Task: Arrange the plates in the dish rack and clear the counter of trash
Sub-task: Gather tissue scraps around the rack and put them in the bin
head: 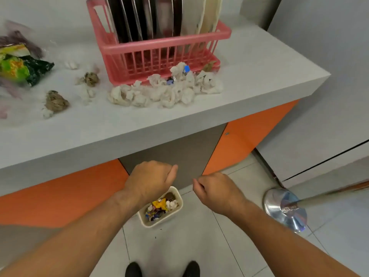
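Several plates (pixel 143 19) stand upright in the pink dish rack (pixel 159 56) on the grey counter (pixel 249 76). A heap of crumpled white tissues (pixel 165 90) lies in front of the rack. More scraps, brown paper wads (pixel 56 101) and a green snack wrapper (pixel 22 69), lie to the left. Below the counter edge, my left hand (pixel 150 179) and my right hand (pixel 216 191) hover above a small cream bin (pixel 178 210) on the floor. Both have curled fingers and nothing visible in them. The bin holds wrappers and tissues.
Orange cabinet fronts (pixel 60 188) run under the counter. A shiny metal disc base (pixel 285 208) sits on the tiled floor at the right, beside a grey door or panel (pixel 319 136). My shoes (pixel 162 269) show at the bottom.
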Tool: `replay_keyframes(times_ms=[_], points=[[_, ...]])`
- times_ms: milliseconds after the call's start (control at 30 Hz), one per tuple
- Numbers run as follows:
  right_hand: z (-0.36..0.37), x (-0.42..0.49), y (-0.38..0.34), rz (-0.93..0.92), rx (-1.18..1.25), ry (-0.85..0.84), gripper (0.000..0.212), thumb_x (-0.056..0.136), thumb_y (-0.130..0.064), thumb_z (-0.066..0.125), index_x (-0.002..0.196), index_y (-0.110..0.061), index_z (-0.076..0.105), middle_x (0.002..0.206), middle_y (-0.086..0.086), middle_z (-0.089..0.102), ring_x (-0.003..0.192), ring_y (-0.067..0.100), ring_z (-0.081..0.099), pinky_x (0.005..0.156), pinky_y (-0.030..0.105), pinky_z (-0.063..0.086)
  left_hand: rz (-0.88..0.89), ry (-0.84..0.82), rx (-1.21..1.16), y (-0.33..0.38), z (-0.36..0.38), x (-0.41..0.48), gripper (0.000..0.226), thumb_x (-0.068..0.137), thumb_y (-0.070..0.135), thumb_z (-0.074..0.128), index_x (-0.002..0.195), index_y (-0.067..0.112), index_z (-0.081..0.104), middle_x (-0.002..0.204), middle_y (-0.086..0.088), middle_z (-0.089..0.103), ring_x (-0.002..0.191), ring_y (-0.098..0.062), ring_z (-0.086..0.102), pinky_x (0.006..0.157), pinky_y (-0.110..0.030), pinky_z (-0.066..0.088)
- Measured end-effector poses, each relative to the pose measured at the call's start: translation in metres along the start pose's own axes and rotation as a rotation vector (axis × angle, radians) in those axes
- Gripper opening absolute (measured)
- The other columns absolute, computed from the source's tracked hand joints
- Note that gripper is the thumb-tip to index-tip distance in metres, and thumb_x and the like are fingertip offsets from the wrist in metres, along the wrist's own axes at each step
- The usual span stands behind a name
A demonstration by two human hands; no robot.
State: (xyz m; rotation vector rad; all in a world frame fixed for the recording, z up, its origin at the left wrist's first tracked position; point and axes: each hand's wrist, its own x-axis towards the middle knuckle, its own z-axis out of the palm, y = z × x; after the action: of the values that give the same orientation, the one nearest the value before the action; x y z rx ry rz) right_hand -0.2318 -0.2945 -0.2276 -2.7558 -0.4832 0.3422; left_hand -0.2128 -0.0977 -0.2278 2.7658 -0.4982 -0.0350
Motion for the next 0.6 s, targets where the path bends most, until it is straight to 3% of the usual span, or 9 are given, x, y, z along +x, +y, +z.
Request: replay_keyframes(times_ms=[133, 200, 300, 400, 600], points=[[0.084, 0.027, 0.005, -0.027, -0.06, -0.125, 0.044, 0.098, -0.036, 0.038, 0.06, -0.018, 0.027, 0.06, -0.003, 0.037, 0.065, 0.026, 0.043, 0.059, 0.032, 0.033, -0.015, -0.131, 0.03, -0.043, 0.069, -0.016, 0.047, 0.1, 0.047, 0.028, 0.062, 0.024, 0.044, 0.061, 0.008, 0.047, 0.062, -0.016, 0.052, 0.061, -0.033, 0.046], [0.138, 0.044, 0.012, -0.04, -0.062, -0.181, 0.033, 0.099, -0.035, 0.038, 0.072, -0.019, 0.031, 0.071, 0.003, 0.051, 0.068, 0.026, 0.042, 0.061, 0.031, 0.033, -0.039, -0.199, 0.038, -0.069, 0.112, -0.026, 0.042, 0.1, 0.047, 0.029, 0.068, 0.026, 0.045, 0.067, 0.009, 0.049, 0.068, -0.017, 0.055, 0.063, -0.033, 0.046], [0.23, 0.072, 0.03, -0.014, -0.105, -0.274, 0.025, 0.097, -0.035, 0.039, 0.09, -0.016, 0.052, 0.093, 0.013, 0.064, 0.073, 0.027, 0.047, 0.064, 0.031, 0.037, -0.093, -0.278, 0.026, -0.109, 0.177, -0.047, 0.037, 0.099, 0.047, 0.031, 0.074, 0.027, 0.048, 0.079, 0.005, 0.055, 0.076, -0.019, 0.056, 0.063, -0.031, 0.04], [0.317, 0.102, 0.05, 0.016, -0.13, -0.362, 0.034, 0.097, -0.037, 0.04, 0.104, -0.012, 0.062, 0.103, 0.011, 0.065, 0.088, 0.03, 0.059, 0.068, 0.03, 0.038, -0.129, -0.331, 0.049, -0.144, 0.232, -0.07, 0.035, 0.1, 0.046, 0.032, 0.08, 0.026, 0.053, 0.087, 0.004, 0.059, 0.083, -0.018, 0.056, 0.064, -0.031, 0.033], [0.437, 0.172, 0.081, 0.065, -0.034, -0.406, 0.028, 0.091, -0.035, 0.056, 0.11, -0.014, 0.058, 0.119, 0.012, 0.058, 0.101, 0.029, 0.06, 0.076, 0.03, 0.043, -0.281, -0.31, 0.006, -0.205, 0.327, -0.09, 0.036, 0.099, 0.046, 0.035, 0.074, 0.023, 0.048, 0.091, -0.001, 0.062, 0.088, -0.022, 0.057, 0.066, -0.032, 0.03]])
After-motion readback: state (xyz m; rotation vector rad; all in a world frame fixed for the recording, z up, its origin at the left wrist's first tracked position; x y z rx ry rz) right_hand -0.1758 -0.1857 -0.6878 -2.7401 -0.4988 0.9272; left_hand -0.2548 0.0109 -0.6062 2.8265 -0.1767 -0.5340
